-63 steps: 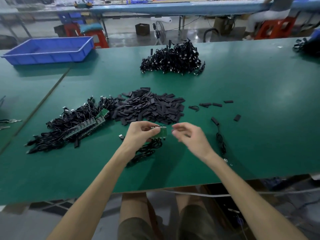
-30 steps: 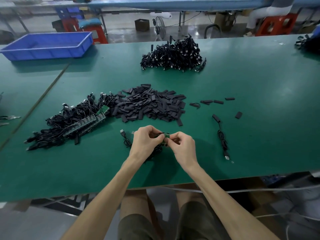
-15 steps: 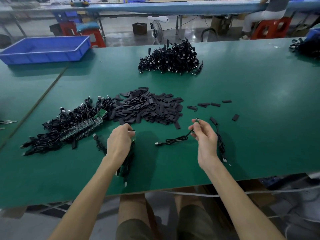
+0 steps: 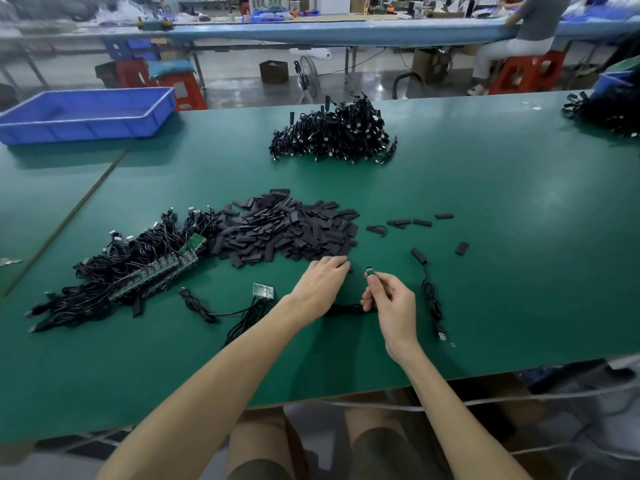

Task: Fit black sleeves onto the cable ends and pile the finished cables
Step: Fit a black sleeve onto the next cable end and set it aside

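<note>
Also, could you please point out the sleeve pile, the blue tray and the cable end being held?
sleeve pile [image 4: 294,230]: head view, middle of the heap.
blue tray [image 4: 79,129]: head view, its near wall.
cable end [image 4: 369,271]: head view, its exposed tip.

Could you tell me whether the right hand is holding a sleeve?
No, the right hand pinches a bare cable end, while the left hand touches the sleeve pile.

Left hand [image 4: 322,282] now reaches the sleeve pile [image 4: 287,230].
</note>
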